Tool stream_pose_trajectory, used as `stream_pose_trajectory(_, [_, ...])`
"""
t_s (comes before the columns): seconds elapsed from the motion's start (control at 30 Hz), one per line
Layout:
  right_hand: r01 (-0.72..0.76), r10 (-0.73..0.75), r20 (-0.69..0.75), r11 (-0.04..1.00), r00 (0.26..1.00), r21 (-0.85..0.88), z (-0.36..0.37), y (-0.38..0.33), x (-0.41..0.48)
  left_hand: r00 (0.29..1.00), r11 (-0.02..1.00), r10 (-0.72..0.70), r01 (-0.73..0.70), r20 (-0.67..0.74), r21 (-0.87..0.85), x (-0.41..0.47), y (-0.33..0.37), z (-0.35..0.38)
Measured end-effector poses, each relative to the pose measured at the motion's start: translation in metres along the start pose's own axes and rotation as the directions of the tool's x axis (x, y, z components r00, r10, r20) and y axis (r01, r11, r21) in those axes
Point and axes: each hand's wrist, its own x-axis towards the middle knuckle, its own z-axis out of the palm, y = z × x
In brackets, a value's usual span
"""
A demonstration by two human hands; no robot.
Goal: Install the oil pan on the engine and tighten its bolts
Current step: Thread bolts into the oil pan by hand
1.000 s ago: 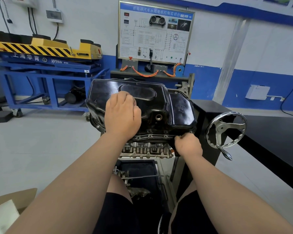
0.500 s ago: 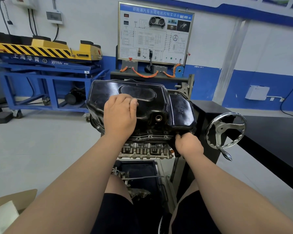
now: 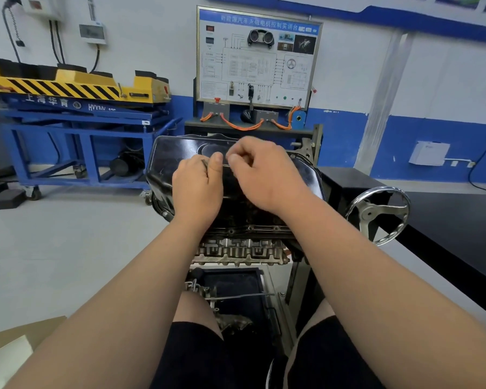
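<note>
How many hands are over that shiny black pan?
2: left hand over the left half of the glossy black metal oil pan; right hand close beside it, over the middle.

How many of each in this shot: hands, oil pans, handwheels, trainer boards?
hands: 2 (left hand, right hand)
oil pan: 1
handwheel: 1
trainer board: 1
total: 5

The board (image 3: 257, 56) header reads "新能源汽车永磁电机控制实训台". The blue lift (image 3: 68, 103) beam carries "上海华育", then blurred letters like "HVXNV".
</note>
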Motion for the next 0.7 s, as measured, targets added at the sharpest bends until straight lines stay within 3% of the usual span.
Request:
stream_pose_trajectory(0.07, [0.02, -0.019, -0.026, 0.999, 0.999, 0.048, 0.009, -0.001, 0.026, 1.0, 0.999, 0.022, -0.023, 0.021, 0.023, 0.002, -0.002, -0.001])
stream_pose_trajectory(0.13, [-0.028, 0.02, 0.075, 0.994, 0.997, 0.104, 0.024, 0.007, 0.045, 0.998, 0.999, 0.051, -0.052, 0.034, 0.017, 0.002, -0.004, -0.003])
stream_pose_trajectory(0.2, [0.02, -0.008, 0.134, 0.996, 0.991, -0.087, 0.041, 0.02, 0.051, 0.997, 0.995, 0.054, -0.051, 0.046, -0.082, 0.002, -0.006, -0.007])
stream_pose_trajectory(0.27, [0.123, -0.091, 0.119, 0.944, 0.989, -0.305, 0.056, 0.033, 0.049, 0.999, 0.979, -0.032, 0.04, 0.041, -0.202, 0.002, -0.006, -0.016])
stream_pose_trajectory(0.33, [0.156, -0.128, 0.098, 0.912, 0.987, -0.38, 0.064, 0.036, 0.047, 0.987, 0.94, -0.16, 0.158, 0.02, -0.302, 0.001, -0.012, -0.029])
stream_pose_trajectory(0.43, [0.143, -0.114, 0.094, 0.899, 0.989, -0.414, 0.066, 0.036, 0.051, 0.983, 0.869, -0.181, 0.179, 0.04, -0.461, -0.012, -0.027, -0.054])
stream_pose_trajectory(0.5, [0.133, -0.104, 0.09, 0.893, 0.991, -0.431, 0.066, 0.036, 0.051, 0.979, 0.897, -0.187, 0.203, 0.08, -0.393, -0.03, -0.044, -0.063])
stream_pose_trajectory(0.57, [0.13, -0.105, 0.08, 0.887, 0.991, -0.443, 0.067, 0.035, 0.049, 0.948, 0.913, -0.302, 0.318, 0.102, -0.257, -0.052, -0.063, -0.06])
stream_pose_trajectory(0.63, [0.131, -0.111, 0.07, 0.883, 0.991, -0.452, 0.067, 0.034, 0.049, 0.901, 0.92, -0.386, 0.393, 0.197, 0.009, -0.07, -0.089, -0.049])
stream_pose_trajectory(0.7, [0.127, -0.108, 0.068, 0.882, 0.992, -0.453, 0.066, 0.034, 0.049, 0.815, 0.877, -0.468, 0.38, 0.341, 0.295, -0.081, -0.114, -0.038])
